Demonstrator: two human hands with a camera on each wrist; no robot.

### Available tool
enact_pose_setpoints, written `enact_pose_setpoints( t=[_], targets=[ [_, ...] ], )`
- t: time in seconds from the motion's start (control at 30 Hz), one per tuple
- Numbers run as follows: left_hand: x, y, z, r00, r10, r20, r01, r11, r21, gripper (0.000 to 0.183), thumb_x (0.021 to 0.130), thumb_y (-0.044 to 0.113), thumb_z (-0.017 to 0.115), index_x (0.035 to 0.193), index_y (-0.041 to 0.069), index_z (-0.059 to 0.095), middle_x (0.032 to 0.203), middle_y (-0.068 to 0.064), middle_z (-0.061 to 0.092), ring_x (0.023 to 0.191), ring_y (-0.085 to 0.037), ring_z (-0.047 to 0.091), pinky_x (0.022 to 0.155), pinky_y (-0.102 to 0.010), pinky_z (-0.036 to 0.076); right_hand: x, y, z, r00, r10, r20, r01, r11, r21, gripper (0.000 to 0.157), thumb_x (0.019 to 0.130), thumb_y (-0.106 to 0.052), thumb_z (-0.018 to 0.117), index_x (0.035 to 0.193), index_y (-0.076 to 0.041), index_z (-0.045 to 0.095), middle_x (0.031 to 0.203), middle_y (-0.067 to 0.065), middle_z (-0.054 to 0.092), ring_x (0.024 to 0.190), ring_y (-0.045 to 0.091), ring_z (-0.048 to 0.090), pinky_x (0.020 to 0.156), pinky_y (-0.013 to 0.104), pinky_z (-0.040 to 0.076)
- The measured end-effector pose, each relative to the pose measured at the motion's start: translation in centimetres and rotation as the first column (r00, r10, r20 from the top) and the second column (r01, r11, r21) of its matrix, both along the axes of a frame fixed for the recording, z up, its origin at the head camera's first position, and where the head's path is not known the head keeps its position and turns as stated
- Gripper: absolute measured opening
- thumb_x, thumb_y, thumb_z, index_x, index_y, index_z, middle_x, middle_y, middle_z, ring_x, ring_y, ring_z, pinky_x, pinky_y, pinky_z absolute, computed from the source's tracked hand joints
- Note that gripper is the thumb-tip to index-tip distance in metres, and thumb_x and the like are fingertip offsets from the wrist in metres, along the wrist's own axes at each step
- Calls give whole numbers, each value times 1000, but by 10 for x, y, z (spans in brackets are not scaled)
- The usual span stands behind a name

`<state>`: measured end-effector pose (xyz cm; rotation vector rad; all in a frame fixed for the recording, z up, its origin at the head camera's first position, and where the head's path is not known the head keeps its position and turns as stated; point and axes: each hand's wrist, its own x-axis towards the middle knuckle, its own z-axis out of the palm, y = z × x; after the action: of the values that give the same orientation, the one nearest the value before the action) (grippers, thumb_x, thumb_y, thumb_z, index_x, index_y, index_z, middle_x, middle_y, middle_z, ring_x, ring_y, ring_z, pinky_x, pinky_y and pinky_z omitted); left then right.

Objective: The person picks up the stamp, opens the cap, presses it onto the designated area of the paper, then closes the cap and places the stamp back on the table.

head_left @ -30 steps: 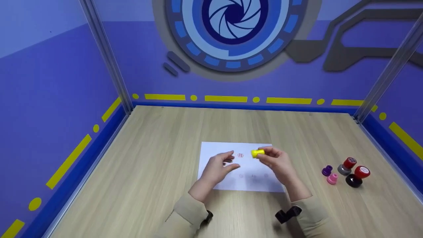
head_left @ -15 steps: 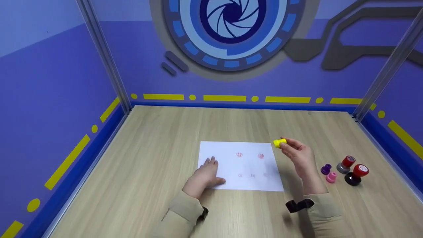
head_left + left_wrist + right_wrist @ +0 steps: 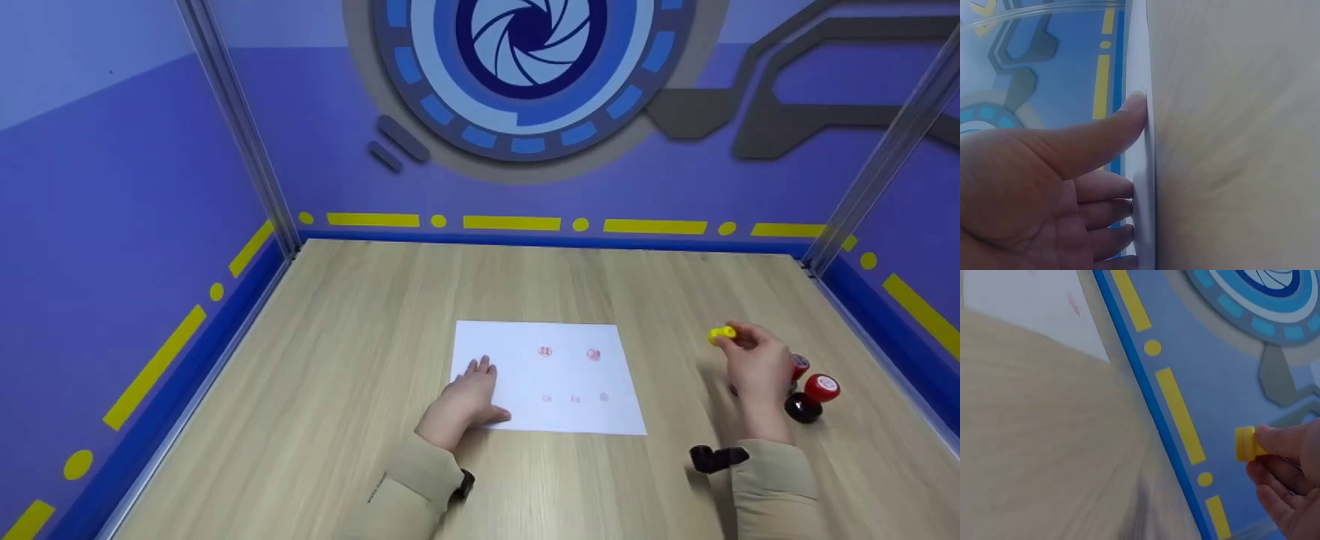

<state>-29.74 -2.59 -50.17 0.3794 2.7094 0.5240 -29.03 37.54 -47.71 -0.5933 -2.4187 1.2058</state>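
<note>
A white sheet of paper (image 3: 559, 375) lies on the wooden table, bearing two red stamp prints in its upper part and three fainter ones lower down. My left hand (image 3: 466, 397) rests on the paper's left side with fingers extended and thumb out; the left wrist view has the thumb (image 3: 1100, 140) and fingertips against the sheet. Right of the paper, my right hand (image 3: 757, 371) pinches a small yellow stamp (image 3: 721, 334) between thumb and fingers, raised above the table. In the right wrist view the stamp's round yellow end (image 3: 1246, 444) points away from the fingers.
Beyond the right hand stand a stamp with a red knob and black base (image 3: 814, 397) and a red-topped stamp (image 3: 799, 366), partly covered by the hand. Printed blue-purple panels (image 3: 525, 195) border the table at the back and both sides.
My right hand has carried the yellow stamp from over the paper to the right, now in front of the other stamps. My left hand has lowered and flattened onto the paper's left side.
</note>
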Motion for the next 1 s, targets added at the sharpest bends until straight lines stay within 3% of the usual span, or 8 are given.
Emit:
enact_pose_setpoints(
  t=[0.1, 0.2, 0.27, 0.33, 0.53, 0.77, 0.9, 1.0],
  targets=[
    [-1, 0, 0, 1000, 2, 1, -2, 1000, -2, 86, 93, 32, 78, 157, -4, 33, 171, -19, 22, 160, -34, 18, 131, -46, 24, 2, 13, -6, 1000, -10, 15, 9, 998, 68, 36, 99, -17, 69, 132, -1, 67, 128, 24, 70, 102, 21, 67, 98, 31, 40],
    [-1, 0, 0, 1000, 4, 10, -4, 1000, -5, 87, 93, 33, 77, 158, -3, 32, 171, -18, 21, 161, -33, 17, 131, -46, 23, 4, 21, -12, 998, 12, 66, -18, 996, 88, 36, 99, -13, 68, 132, 3, 65, 128, 28, 68, 113, 38, 63, 96, 31, 40],
    [-1, 0, -1, 1000, 5, 17, -5, 1000, -4, 87, 93, 33, 77, 158, -3, 32, 171, -18, 20, 161, -33, 17, 131, -47, 23, 5, 25, -15, 992, 25, 126, -36, 995, 93, 38, 100, -13, 67, 134, 3, 64, 130, 28, 66, 112, 38, 62, 79, 23, 49],
    [-1, 0, -1, 1000, 6, 23, -6, 1000, -4, 87, 93, 33, 77, 158, -3, 32, 171, -18, 20, 161, -33, 16, 131, -47, 22, 4, 27, -18, 983, 40, 178, -57, 994, 94, 38, 100, -13, 66, 135, 3, 63, 132, 29, 64, 111, 37, 60, 66, 17, 46],
    [-1, -1, -3, 1000, 3, 22, -3, 1000, -11, 87, 93, 34, 77, 159, -2, 31, 171, -18, 20, 161, -32, 16, 131, -46, 22, 4, 31, -26, 972, 80, 219, -103, 990, 97, 40, 96, -10, 70, 132, 6, 63, 129, 31, 63, 103, 36, 60, 60, 17, 46],
    [-1, -2, -1, 1000, -9, 29, 9, 1000, -17, 87, 94, 35, 76, 159, -2, 31, 172, -18, 19, 161, -32, 15, 131, -46, 22, 2, 31, -35, 979, 82, 186, -110, 983, 146, 39, 92, -6, 72, 127, 8, 65, 122, 32, 67, 111, 44, 63, 75, 29, 49],
    [0, -2, 0, 1000, -16, 24, 16, 1000, -25, 86, 94, 35, 75, 159, -2, 31, 171, -18, 20, 161, -33, 16, 131, -47, 23, 2, 31, -36, 975, 87, 206, -111, 988, 106, 43, 92, -6, 71, 131, 8, 62, 127, 33, 64, 116, 45, 60, 90, 44, 53],
    [0, -2, -1, 1000, -10, 15, 10, 1000, -24, 86, 94, 35, 76, 158, -2, 33, 171, -19, 21, 160, -33, 18, 131, -47, 24, 3, 29, -35, 965, 102, 240, -121, 991, 65, 46, 93, -6, 70, 136, 7, 59, 133, 33, 60, 115, 44, 60, 89, 44, 56]
  ],
)
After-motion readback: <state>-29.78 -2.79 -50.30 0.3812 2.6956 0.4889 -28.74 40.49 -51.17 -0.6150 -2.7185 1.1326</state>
